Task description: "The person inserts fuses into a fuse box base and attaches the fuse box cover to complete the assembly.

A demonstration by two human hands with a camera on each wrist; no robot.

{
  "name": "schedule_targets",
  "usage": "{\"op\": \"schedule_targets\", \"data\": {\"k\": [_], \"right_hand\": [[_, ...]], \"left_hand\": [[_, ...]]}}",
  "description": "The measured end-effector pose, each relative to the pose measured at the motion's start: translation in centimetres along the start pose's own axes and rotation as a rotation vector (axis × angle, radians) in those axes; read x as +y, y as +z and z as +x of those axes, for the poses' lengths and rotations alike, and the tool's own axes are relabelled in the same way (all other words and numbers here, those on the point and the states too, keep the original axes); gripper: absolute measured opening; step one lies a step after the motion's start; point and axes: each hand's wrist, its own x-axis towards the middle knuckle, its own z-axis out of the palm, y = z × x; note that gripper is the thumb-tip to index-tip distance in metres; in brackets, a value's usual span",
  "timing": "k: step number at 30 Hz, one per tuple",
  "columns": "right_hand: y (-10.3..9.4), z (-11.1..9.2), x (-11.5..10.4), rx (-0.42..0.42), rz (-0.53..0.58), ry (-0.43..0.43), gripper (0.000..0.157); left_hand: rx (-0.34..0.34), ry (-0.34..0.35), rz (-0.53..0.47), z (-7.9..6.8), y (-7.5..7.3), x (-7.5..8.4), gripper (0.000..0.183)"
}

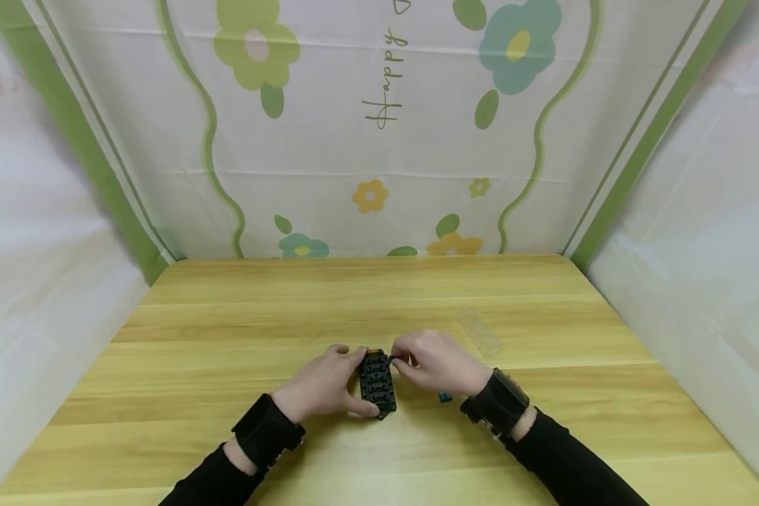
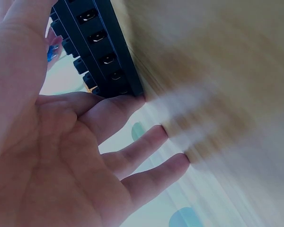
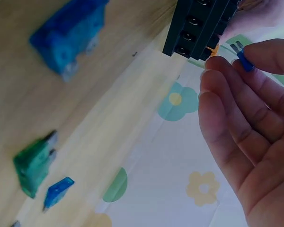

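A black fuse block (image 1: pixel 377 383) with a row of slots stands on the wooden table. My left hand (image 1: pixel 325 383) holds it steady, thumb at the near end and index finger at the far end. In the left wrist view the other fingers (image 2: pixel 154 177) spread loosely below the block. My right hand (image 1: pixel 439 362) is beside the block's far right corner. Between its thumb and index finger it pinches a small blue blade fuse (image 3: pixel 246 62), metal prongs outward, just off the block. Whether the fuse touches the block I cannot tell.
On the table under my right hand lie a larger blue fuse (image 3: pixel 71 38), a green fuse (image 3: pixel 34 168) and a small blue fuse (image 3: pixel 59 192). A clear plastic cover (image 1: pixel 478 332) lies farther back on the right. A flowered cloth (image 1: pixel 329 140) hangs behind the table.
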Motion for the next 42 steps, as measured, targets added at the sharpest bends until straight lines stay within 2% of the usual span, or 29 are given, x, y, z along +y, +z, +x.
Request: {"op": "schedule_targets", "data": {"k": [9,17,27,42], "right_hand": [[-0.4,0.9,-0.3,-0.010,-0.025,-0.020,0.008],[-0.4,2.0,-0.5,-0.062,-0.067,-0.019,0.011],[-0.1,3.1,-0.3,-0.108,-0.065,-0.021,0.010],[0.4,3.8,-0.2,-0.165,-0.086,-0.011,0.009]], "left_hand": [[-0.008,0.003,-0.015,0.0,-0.1,0.0,0.103],[-0.023,0.009,-0.029,0.0,-0.2,-0.1,0.103],[-0.032,0.021,-0.013,0.0,-0.2,-0.2,0.103],[-0.020,0.033,-0.014,0.0,-0.1,-0.3,0.103]]}}
